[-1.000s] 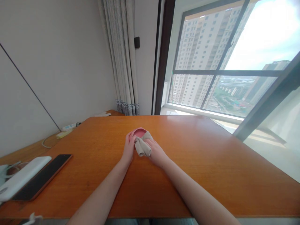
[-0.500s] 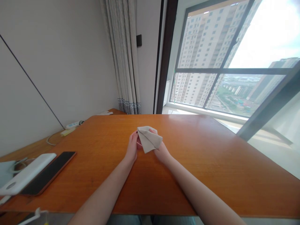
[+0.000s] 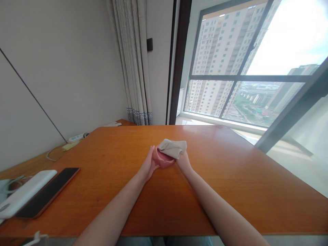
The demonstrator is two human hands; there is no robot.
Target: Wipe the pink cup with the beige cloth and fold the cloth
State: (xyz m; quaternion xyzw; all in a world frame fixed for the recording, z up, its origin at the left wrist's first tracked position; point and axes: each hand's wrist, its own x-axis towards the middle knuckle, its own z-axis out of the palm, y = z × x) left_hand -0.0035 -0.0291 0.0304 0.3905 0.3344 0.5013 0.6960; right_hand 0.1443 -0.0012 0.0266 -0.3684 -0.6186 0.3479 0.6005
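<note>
Centrally over the table (image 3: 230, 177), the left hand (image 3: 148, 166) is cupping a pink bowl (image 3: 164, 161); the right hand (image 3: 183, 161) is clutching a cloth (image 3: 174, 147), partly blocking its opening. Near left, a phone (image 3: 48, 193) is lying beside a white device (image 3: 29, 192).

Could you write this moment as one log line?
Left hand: gripping pink bowl; right hand: holding grey cloth over bowl's opening; table, left: black phone, white device

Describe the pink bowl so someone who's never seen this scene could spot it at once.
Start with the wide wooden table filling the foreground. Around mid-picture, the left hand holds the pink bowl, while the right hand holds a beige cloth partly over its opening. Its rounded, stiff pink wall sets it apart from the limp, folded cloth.
</note>
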